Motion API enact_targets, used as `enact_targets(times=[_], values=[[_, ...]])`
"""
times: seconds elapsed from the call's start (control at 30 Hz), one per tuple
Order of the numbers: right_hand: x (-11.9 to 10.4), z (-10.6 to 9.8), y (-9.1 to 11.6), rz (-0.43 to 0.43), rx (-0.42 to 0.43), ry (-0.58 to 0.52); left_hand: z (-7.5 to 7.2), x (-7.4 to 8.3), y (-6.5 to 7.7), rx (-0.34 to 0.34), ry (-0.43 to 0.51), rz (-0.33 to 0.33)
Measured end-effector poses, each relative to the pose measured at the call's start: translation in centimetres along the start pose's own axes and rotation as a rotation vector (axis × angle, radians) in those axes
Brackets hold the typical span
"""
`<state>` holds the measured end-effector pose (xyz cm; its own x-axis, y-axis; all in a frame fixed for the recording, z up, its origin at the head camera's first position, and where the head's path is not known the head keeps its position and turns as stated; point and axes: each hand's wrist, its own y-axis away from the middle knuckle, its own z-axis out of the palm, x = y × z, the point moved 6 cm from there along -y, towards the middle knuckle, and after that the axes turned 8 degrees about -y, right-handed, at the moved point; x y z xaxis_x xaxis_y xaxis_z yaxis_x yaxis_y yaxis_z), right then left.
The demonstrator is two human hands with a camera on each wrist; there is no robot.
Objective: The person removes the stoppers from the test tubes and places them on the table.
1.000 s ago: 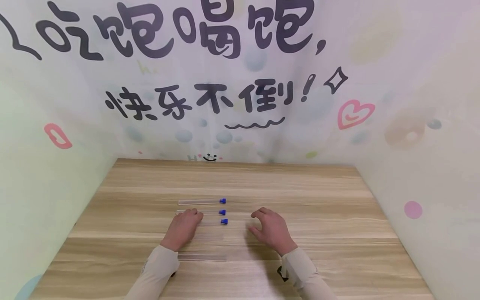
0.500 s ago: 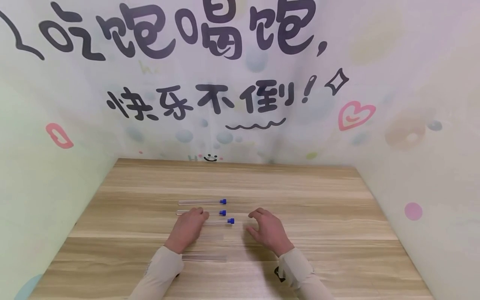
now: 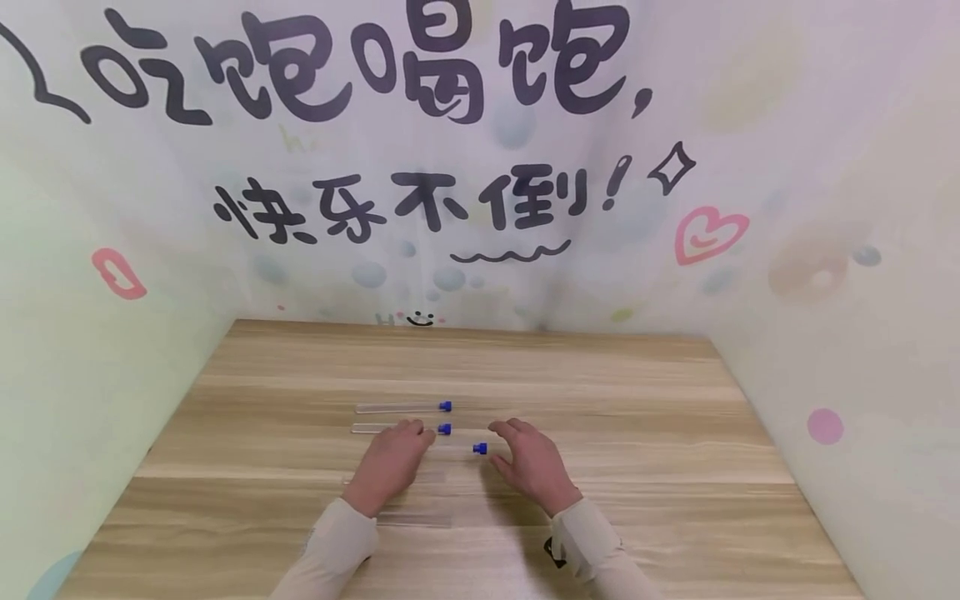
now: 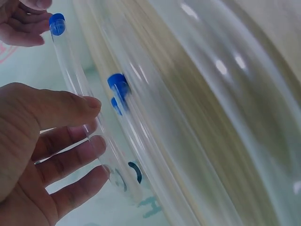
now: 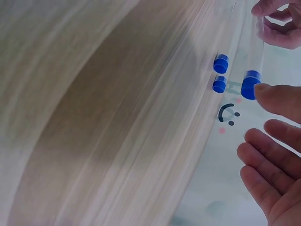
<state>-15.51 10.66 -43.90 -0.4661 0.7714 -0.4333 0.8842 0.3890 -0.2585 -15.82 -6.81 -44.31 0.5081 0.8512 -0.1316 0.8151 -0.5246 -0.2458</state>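
Observation:
My left hand [image 3: 392, 463] pinches a clear test tube [image 4: 70, 61] between thumb and fingers. The tube's blue cap [image 3: 480, 448] points right, toward my right hand [image 3: 536, 468]. In the left wrist view the tube slants, raised off the wooden table. My right hand has its fingers apart and relaxed; in the right wrist view its thumb tip overlaps the edge of the cap. Two more clear tubes with blue caps lie side by side behind the hands, the farther tube [image 3: 397, 408] in full view and the nearer tube [image 3: 371, 428] partly behind my left fingers.
In front of the capped tubes, faint clear tubes lie on the wooden table [image 3: 660, 417], one near tube [image 3: 416, 518] partly covered by the left sleeve [image 3: 330, 542]. A printed wall cloth [image 3: 480, 292] stands along the table's back edge.
My left hand has moved right with the tube, bringing its blue cap from the row of caps to close by my right hand. The right hand has shifted slightly left.

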Motion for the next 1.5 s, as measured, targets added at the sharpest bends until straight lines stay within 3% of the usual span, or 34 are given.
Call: enact_targets(times=[0.43,0.83,1.23,1.5], values=[[0.1,0.1,0.2,-0.027,0.004,0.031,-0.9,1.9,-0.6,0.049,-0.057,0.05],[0.2,0.2,0.4,-0.001,-0.039,0.03,-1.2,2.3,-0.5,0.079,-0.071,0.064],[-0.4,-0.2,0.7,-0.165,-0.035,0.091,-1.5,2.3,-0.7,0.081,-0.037,0.114],[0.1,0.0,0.9,-0.107,0.015,0.054,-1.3,2.0,-0.6,0.096,-0.033,0.08]])
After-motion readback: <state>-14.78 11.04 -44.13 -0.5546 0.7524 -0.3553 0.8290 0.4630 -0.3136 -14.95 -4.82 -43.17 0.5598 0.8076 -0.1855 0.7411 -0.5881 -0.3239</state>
